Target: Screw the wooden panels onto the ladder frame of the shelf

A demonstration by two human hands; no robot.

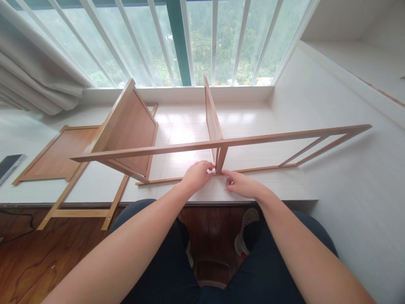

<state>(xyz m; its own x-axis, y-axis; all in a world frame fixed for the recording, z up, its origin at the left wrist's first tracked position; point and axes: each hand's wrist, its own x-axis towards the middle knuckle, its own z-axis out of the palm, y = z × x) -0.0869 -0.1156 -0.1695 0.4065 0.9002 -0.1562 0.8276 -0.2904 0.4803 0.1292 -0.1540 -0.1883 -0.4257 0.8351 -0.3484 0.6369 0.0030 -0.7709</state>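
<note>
A long wooden frame point(177, 147) stands on its side on the white ledge, with a crossbar point(222, 158) at its middle. Behind that crossbar an upright wooden panel point(212, 109) joins the frame, and a wider panel point(129, 126) meets its left end. My left hand point(200, 174) has its fingers curled at the left of the crossbar's lower end; what they pinch, if anything, is hidden. From the right, my right hand point(242, 184) puts its index fingertip against the same joint. Its other fingers are bent in, and I cannot see clearly what lies in them.
A loose wooden panel point(66, 152) and an open wooden frame point(79, 213) lie at the left, the frame overhanging the ledge point(284, 190). A dark flat device point(11, 166) rests at the far left. A barred window point(202, 42) is behind, a white wall point(348, 177) at right.
</note>
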